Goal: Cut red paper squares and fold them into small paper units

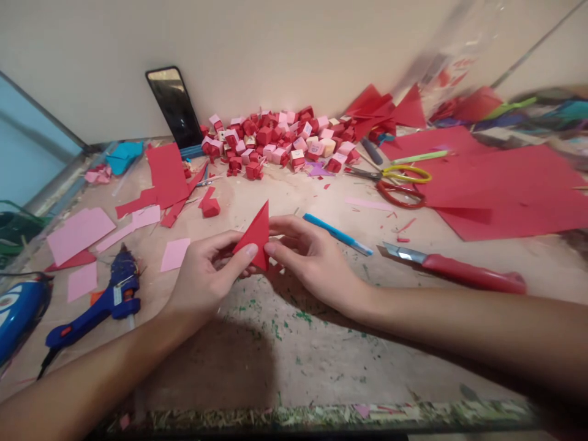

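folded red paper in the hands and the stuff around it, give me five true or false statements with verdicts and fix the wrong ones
1. The left hand and the right hand both hold the folded red paper. True.
2. The scissors lie beyond the red-handled utility knife. True.
3. The red-handled utility knife has its blade fully retracted. False: its blade is out.
4. The smartphone stands leaning, left of the heaped paper cubes. True.
5. The heaped paper cubes are all red. False: many are pink.
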### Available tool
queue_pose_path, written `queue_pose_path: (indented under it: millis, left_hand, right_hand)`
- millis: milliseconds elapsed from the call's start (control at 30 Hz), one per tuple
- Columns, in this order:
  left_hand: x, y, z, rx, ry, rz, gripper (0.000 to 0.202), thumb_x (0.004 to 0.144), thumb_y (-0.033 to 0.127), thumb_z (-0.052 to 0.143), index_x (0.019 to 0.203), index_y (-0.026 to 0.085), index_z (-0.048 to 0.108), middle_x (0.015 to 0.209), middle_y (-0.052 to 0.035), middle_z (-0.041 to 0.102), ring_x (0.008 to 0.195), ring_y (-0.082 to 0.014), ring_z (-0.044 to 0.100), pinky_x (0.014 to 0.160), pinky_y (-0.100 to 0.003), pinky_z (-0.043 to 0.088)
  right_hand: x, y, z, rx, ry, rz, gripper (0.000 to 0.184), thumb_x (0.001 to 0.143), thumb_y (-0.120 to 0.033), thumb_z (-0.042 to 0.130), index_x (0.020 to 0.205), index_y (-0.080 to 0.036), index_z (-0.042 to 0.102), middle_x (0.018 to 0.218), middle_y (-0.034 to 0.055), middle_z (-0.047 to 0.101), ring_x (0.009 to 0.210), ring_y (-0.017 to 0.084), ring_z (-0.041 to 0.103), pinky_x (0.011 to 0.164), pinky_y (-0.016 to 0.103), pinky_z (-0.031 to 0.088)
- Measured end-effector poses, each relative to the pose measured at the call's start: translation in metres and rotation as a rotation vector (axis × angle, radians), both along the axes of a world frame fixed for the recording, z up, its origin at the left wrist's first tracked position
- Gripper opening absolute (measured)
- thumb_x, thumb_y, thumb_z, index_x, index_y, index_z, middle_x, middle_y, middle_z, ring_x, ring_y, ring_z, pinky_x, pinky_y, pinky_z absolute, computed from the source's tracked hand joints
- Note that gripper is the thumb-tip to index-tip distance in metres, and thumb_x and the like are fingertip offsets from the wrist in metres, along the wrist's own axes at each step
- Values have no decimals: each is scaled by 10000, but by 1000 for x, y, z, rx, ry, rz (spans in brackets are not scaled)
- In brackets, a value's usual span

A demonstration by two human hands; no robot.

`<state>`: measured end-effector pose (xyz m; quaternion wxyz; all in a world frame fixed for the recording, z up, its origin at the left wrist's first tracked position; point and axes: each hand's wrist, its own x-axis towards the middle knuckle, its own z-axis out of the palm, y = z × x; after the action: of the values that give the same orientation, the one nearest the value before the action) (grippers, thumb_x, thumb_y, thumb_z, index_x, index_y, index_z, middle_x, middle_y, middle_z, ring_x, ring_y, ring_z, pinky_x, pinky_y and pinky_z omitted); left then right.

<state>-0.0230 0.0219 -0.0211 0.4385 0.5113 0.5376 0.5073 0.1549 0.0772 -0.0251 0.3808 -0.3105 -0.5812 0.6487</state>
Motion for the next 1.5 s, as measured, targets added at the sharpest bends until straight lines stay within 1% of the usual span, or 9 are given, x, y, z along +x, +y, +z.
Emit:
queue_pose_path:
  millis: [133, 300, 433, 533, 800, 1000, 1200, 1367, 1500]
  left_hand:
    - [0, 2, 4, 42, 100, 103, 128, 856, 289, 801, 768, 197, 807, 649, 12, 759, 548, -122, 699, 534, -178, 573]
    - [-1, 4, 12, 63, 206, 202, 99, 787, 291, 837, 757, 200, 815, 707, -1, 782, 606, -137, 687, 553, -203, 555]
    - [-2, 6, 8, 53, 211, 182, 123, 787, 323, 842, 749, 209, 817, 765, -14, 803, 659, -156, 693, 582, -228, 551]
    - [-1, 6, 5, 5, 163, 133, 114, 781, 322, 850, 775, 211, 829, 790, -20, 818, 686, -175, 726, 611, -247, 578]
    - [0, 5, 10, -20, 113, 131, 165, 735, 348, 893, 760, 198, 828, 699, -14, 788, 606, -167, 695, 554, -240, 573]
    - [-4, 5, 9, -37, 162, 114, 133, 712, 320, 885, 775, 208, 851, 770, -30, 823, 657, -178, 716, 592, -240, 585]
    - [-1, 5, 9, -24, 142, 161, 132, 664, 302, 905, 699, 209, 820, 674, -17, 780, 578, -165, 663, 526, -240, 557]
    - [2, 2, 15, 4, 109, 132, 166, 693, 319, 899, 735, 196, 796, 641, -13, 753, 529, -167, 661, 467, -242, 548]
    - [2, -1, 16, 91, 133, 97, 120, 842, 310, 786, 813, 194, 795, 729, -23, 784, 611, -157, 715, 546, -227, 587]
  right_hand:
    - [1, 0, -1, 19, -20, -24, 269, 938, -217, 755, 1198, -193, 690, 1167, 68, 779, 956, 172, 752, 821, 310, 607]
    - [3, -2, -1, 2, -41, 10, 276, 921, -210, 774, 1177, -198, 672, 1135, 53, 780, 912, 155, 742, 835, 309, 602]
    - [1, -4, 1, -34, -36, 174, 557, 864, -224, 849, 1375, -189, 631, 1263, 82, 761, 987, 173, 749, 903, 330, 615]
    - [0, -4, 0, -22, -84, 179, 700, 838, -227, 874, 1475, -182, 589, 1291, 96, 756, 1012, 190, 755, 899, 338, 624]
    - [3, -5, 2, -83, -85, 109, 511, 985, -275, 700, 1479, -171, 621, 1285, 114, 779, 994, 197, 770, 866, 347, 615]
    - [3, -5, 2, -13, -136, 172, 622, 899, -307, 832, 1480, -191, 641, 1232, 104, 797, 940, 207, 767, 790, 330, 630]
    - [6, -5, 2, 25, -91, 207, 322, 983, -433, 756, 1214, -211, 787, 1079, 69, 791, 909, 206, 720, 711, 298, 595]
    - [6, -6, 0, -129, -58, 224, 297, 1027, -458, 683, 1160, -211, 780, 803, 22, 716, 571, 119, 579, 469, 226, 431]
    - [3, -4, -1, -220, 19, 155, 312, 1013, -395, 686, 1243, -194, 750, 776, 16, 718, 577, 118, 624, 513, 227, 480]
